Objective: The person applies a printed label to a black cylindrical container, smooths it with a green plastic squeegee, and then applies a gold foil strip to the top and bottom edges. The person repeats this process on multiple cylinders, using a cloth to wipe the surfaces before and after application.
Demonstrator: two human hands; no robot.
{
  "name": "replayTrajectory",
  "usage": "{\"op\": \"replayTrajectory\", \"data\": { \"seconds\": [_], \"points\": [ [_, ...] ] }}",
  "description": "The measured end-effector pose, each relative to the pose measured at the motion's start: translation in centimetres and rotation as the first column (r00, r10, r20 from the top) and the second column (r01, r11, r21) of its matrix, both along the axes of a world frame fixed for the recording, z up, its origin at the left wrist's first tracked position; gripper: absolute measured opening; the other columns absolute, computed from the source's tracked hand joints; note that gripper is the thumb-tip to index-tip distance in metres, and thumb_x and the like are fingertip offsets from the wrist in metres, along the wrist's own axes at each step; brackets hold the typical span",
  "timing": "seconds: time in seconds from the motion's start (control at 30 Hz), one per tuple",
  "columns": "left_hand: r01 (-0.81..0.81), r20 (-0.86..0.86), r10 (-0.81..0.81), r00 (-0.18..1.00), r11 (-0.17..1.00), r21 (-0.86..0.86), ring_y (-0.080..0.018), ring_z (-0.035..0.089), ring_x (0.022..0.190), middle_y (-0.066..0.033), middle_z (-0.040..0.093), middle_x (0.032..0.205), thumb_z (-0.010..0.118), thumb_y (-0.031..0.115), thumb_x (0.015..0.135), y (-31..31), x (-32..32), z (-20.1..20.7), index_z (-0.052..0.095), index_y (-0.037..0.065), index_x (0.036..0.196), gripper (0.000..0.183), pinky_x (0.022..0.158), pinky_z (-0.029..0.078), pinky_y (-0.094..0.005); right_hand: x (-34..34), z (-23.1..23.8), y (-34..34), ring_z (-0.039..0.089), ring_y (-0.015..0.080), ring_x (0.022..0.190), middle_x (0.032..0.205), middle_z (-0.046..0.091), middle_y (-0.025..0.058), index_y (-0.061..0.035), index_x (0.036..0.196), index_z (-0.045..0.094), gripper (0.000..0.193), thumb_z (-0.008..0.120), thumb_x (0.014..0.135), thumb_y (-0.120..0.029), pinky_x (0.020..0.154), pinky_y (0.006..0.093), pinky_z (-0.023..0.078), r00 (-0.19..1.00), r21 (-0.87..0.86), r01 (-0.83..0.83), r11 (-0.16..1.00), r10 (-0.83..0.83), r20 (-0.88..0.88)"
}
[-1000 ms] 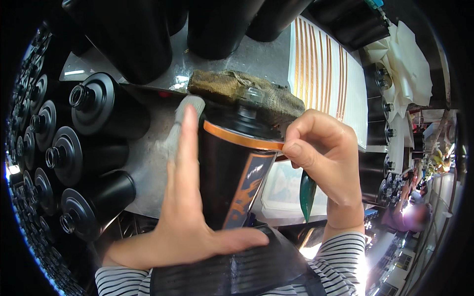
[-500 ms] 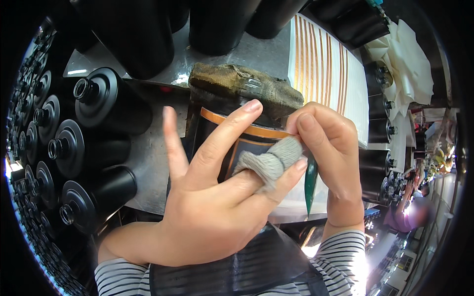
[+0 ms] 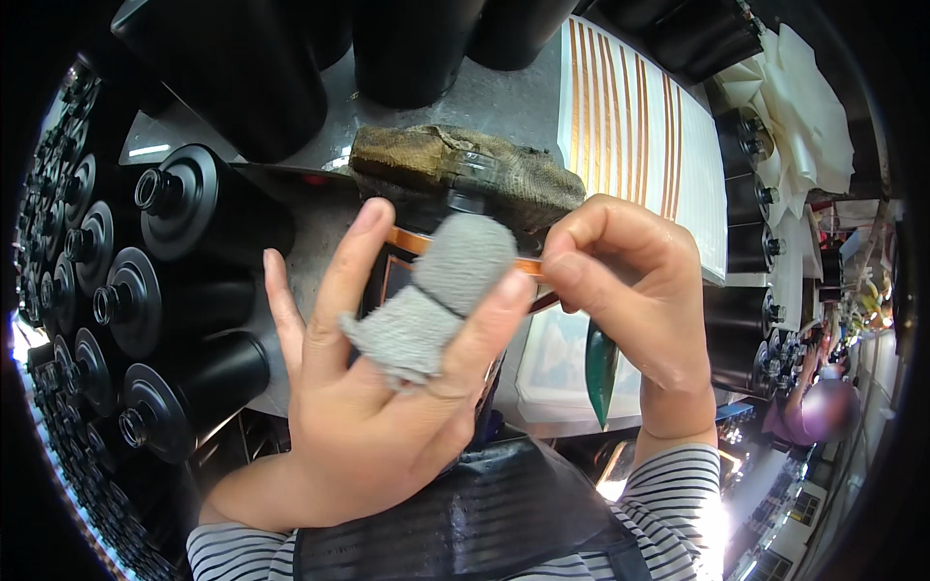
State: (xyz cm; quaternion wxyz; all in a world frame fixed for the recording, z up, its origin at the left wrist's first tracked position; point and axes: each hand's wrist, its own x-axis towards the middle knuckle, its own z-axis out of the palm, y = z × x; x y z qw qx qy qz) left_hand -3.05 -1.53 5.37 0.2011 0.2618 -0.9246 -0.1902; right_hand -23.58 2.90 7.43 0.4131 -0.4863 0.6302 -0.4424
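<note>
My left hand (image 3: pixel 358 436) has its fingers spread over a black bottle (image 3: pixel 376 281) lying in front of me. A grey knitted finger cover (image 3: pixel 470 257) sits on one of its fingers and hides part of the bottle. Across the bottle runs a shiny copper-orange strip (image 3: pixel 528 266). My right hand (image 3: pixel 630 276) pinches the strip's right end between thumb and forefinger. Below that hand's palm a dark green pointed piece (image 3: pixel 602 378) points downward; how it is held is hidden. Behind the bottle's neck is a worn, cloth-wrapped rest (image 3: pixel 402 155).
A white sheet with several copper strips (image 3: pixel 668 194) lies at the far right of the metal table (image 3: pixel 387 107). Black bottles (image 3: pixel 184 281) crowd the left, the back and the right. Crumpled white sheets (image 3: pixel 799 116) hang at the right. Another person in purple (image 3: pixel 809 412) is farther off.
My left hand has moved left, its covered finger now rising over the strip. My right hand keeps its pinch, shifted slightly left. The bottle and rest sit a little farther left in view.
</note>
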Motion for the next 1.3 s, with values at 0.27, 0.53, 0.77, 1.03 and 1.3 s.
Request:
{"op": "replayTrajectory", "data": {
  "seconds": [0.27, 0.53, 0.77, 1.03, 1.3],
  "points": [
    [0.134, -0.074, -0.126, 0.989, 0.984, 0.12, -0.04, 0.033, 0.137, -0.0159, 0.056, 0.126, 0.069, 0.019, 0.075, -1.1, -0.7, 1.6, 0.051, 0.007, 0.137, 0.065, 0.111, 0.01, -0.0613, -0.5, 0.3, 0.3, 0.051, 0.0033, 0.066, 0.075, 0.059, -0.0012, 0.002, 0.087, 0.063, 0.019, 0.062, 0.093, -0.016, 0.059, 0.0177, 0.042, 0.999, 0.008, 0.036, 0.999, -0.036, 0.03],
    [0.035, -0.264, 0.136, 0.955, 0.83, 0.557, -0.0293, 0.037, 0.135, -0.0246, 0.025, 0.149, 0.078, 0.032, 0.074, -0.2, 0.9, -2.5, 0.007, -0.001, 0.15, 0.109, 0.109, 0.034, -0.0391, -0.6, -0.5, -0.3, 0.05, 0.0015, 0.065, 0.074, 0.059, -0.0027, 0.0003, 0.084, 0.065, 0.014, 0.073, 0.083, -0.01, 0.058, 0.0166, 0.04, 0.999, -0.02, 0.01, 1.0, -0.009, 0.047],
    [-0.003, 0.035, 0.005, 0.999, 0.999, -0.041, -0.0474, 0.026, 0.138, -0.0161, 0.051, 0.132, 0.063, 0.01, 0.073, 0.5, -1.3, 0.4, 0.054, 0.011, 0.132, 0.059, 0.107, 0.012, -0.0642, -0.5, -0.5, 0.2, 0.051, 0.0035, 0.066, 0.074, 0.059, -0.0011, 0.0019, 0.088, 0.065, 0.014, 0.066, 0.089, -0.012, 0.06, 0.0173, 0.042, 0.998, -0.005, 0.039, 0.999, -0.039, 0.046],
    [0.075, -0.24, 0.019, 0.971, 0.923, 0.376, -0.0338, 0.037, 0.134, -0.0208, 0.039, 0.138, 0.074, 0.019, 0.07, -0.4, -0.1, 0.6, 0.022, 0.0, 0.141, 0.091, 0.108, 0.029, -0.0473, -0.5, 0.0, 0.6, 0.052, 0.0041, 0.067, 0.074, 0.059, -0.0013, 0.0016, 0.089, 0.064, 0.019, 0.065, 0.091, -0.017, 0.06, 0.0178, 0.043, 0.999, -0.025, 0.02, 0.999, -0.019, 0.044],
    [-0.038, -0.035, 0.045, 0.998, 0.984, 0.175, -0.0363, 0.032, 0.136, -0.022, 0.034, 0.146, 0.075, 0.023, 0.074, 0.0, 0.5, -0.3, 0.024, -0.001, 0.146, 0.091, 0.109, 0.026, -0.0481, -0.6, -1.0, 0.4, 0.052, 0.0037, 0.067, 0.074, 0.058, -0.0023, 0.001, 0.087, 0.063, 0.018, 0.066, 0.09, -0.016, 0.06, 0.0182, 0.042, 0.993, 0.017, 0.003, 1.0, -0.005, 0.118]
  ]
}}
